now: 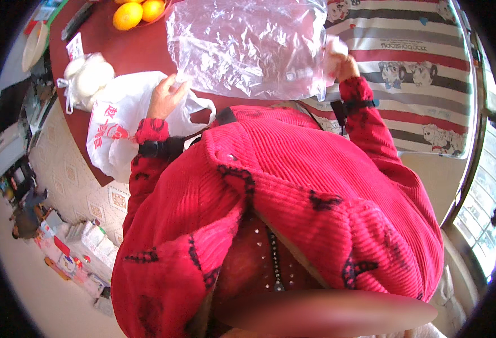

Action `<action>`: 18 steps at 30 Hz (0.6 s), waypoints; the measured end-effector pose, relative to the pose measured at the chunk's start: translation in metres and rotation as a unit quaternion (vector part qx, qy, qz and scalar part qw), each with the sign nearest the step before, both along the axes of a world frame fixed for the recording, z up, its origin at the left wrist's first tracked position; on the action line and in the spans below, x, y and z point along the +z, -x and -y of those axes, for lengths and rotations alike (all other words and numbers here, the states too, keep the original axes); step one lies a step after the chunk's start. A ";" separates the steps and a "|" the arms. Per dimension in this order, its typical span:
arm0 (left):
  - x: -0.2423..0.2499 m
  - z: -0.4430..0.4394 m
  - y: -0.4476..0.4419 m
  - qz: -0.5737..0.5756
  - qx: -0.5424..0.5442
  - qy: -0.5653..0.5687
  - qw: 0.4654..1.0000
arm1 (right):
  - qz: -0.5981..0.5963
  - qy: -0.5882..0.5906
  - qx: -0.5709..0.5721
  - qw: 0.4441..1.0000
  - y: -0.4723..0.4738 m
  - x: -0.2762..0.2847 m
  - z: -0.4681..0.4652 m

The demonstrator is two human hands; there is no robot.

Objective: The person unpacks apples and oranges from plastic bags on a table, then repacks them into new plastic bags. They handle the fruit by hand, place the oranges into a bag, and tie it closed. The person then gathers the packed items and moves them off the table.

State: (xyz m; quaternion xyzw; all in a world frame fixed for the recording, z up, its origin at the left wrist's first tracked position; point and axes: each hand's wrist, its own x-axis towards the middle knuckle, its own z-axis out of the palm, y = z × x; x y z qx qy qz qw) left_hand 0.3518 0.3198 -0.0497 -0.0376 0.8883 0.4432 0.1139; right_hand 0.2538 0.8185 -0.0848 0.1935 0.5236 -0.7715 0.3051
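Observation:
A large clear plastic bag (248, 50) lies spread over the dark red table (134, 55) in front of me. My left hand (165, 96) is at the bag's near left corner, its thumb and fingertips closed on the edge. Beneath and beside that hand rests a white plastic carrier bag (125, 101) with red printing. On the far side, my right hand (347, 67) is at the clear bag's right edge, its fingers closed on a crumpled white and pinkish thing (335, 48), perhaps tissue or cloth.
A knotted bag of white round items (88, 78) sits on the table's left. Oranges (128, 16) lie in a basket at the far edge, near a dark elongated object (77, 20). Striped bedding or cloth (404, 97) with cartoon animals covers the surface at right, beside a window (480, 186).

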 end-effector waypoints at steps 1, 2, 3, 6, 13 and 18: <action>0.000 0.001 -0.003 0.003 -0.017 -0.025 1.000 | 0.022 -0.020 0.014 0.999 -0.019 0.000 -0.004; 0.001 0.002 -0.005 0.018 -0.031 -0.038 0.999 | 0.024 0.042 0.049 0.998 -0.037 -0.001 -0.008; 0.002 0.002 -0.008 0.023 -0.050 -0.051 0.997 | 0.052 0.021 0.025 0.998 -0.057 -0.007 -0.006; 0.002 -0.001 -0.008 0.078 -0.051 -0.064 0.994 | -0.053 -0.117 0.064 0.990 -0.083 -0.025 0.003; 0.001 0.011 -0.002 0.108 -0.071 -0.002 0.992 | 0.067 -0.051 -0.040 0.996 -0.081 -0.018 0.000; -0.001 0.018 -0.015 0.166 -0.091 -0.027 0.981 | 0.103 -0.117 -0.116 0.981 -0.074 -0.009 0.004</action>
